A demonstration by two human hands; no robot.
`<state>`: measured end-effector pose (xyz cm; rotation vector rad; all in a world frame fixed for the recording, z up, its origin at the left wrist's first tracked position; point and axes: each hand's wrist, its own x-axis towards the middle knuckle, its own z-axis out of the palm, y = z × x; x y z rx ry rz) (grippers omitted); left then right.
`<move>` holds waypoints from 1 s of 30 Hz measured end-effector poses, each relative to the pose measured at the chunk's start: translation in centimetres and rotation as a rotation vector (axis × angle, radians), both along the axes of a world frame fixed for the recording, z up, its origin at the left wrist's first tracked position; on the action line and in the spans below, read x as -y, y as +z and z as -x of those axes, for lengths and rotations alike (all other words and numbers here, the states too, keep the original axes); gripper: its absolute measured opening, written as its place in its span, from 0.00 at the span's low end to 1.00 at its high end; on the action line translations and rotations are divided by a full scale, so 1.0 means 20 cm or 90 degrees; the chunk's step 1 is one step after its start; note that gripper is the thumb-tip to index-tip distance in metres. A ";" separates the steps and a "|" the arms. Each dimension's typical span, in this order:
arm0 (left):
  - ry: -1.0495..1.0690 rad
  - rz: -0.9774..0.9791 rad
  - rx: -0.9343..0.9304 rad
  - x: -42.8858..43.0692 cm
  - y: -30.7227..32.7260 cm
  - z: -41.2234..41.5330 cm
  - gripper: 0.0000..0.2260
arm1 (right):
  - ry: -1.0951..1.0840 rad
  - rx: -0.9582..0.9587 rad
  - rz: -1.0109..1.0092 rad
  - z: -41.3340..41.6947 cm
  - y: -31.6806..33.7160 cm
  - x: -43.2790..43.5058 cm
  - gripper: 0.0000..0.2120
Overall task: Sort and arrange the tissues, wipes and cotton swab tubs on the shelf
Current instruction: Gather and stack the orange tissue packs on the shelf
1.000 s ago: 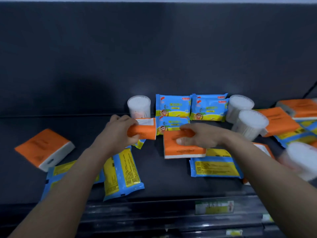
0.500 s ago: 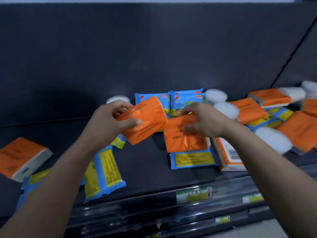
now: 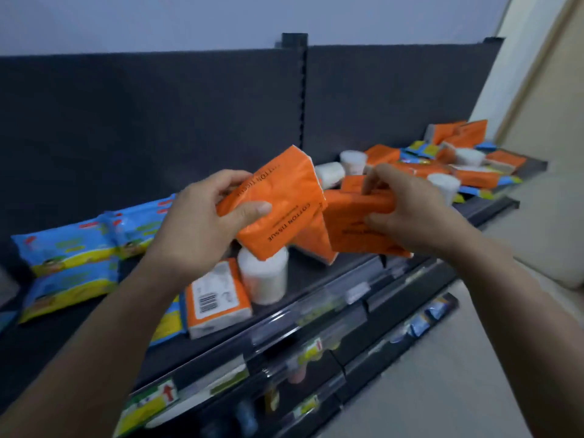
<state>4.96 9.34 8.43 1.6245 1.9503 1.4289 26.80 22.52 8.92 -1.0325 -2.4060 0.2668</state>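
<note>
Both hands are occupied. The left hand (image 3: 202, 229) grips an orange tissue pack (image 3: 278, 203), thumb across its printed face and fingers behind. The right hand (image 3: 407, 213) clamps a second orange pack (image 3: 357, 226), fingers curled over its upper edge. Both packs are held in the air above the shelf (image 3: 354, 267), near mid-frame.

What the coming move turns on, as I judge it, is how the two packs meet. The second pack lies at 3 o'clock from the left hand's pack, and their near edges overlap, the left pack in front. The left pack's long axis runs roughly from 8 to 2 o'clock. The right one is seen partly edge-on, so I cannot tell its axis. They are not yet squared together.

At 6 o'clock from the left hand, a third tissue pack (image 3: 218, 298) lies barcode up, with a cotton swab tub (image 3: 264, 276) just beside it – the left hand is the nearer. Blue wipes packs (image 3: 69, 248) lie at 9 o'clock, and a mixed heap (image 3: 458, 165) at 2 o'clock.

Half a second ago the shelf was faced squarely; now the view has swung right, so it slants away. The packs ride higher and overlap more, in the same grips.
</note>
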 end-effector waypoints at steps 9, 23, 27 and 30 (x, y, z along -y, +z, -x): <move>-0.170 0.057 -0.079 -0.54 -0.08 -0.70 0.14 | -0.229 -0.003 0.047 -0.88 -0.07 -0.36 0.19; -0.271 0.028 -0.060 -1.43 -0.05 -0.97 0.16 | -0.344 -0.013 0.043 -1.20 -0.07 -0.91 0.21; -0.338 0.015 -0.060 -1.65 -0.04 -1.13 0.13 | -0.391 -0.011 0.039 -1.35 -0.08 -1.06 0.21; -0.371 0.035 -0.053 -1.81 -0.05 -1.25 0.13 | -0.410 -0.015 0.055 -1.49 -0.10 -1.19 0.20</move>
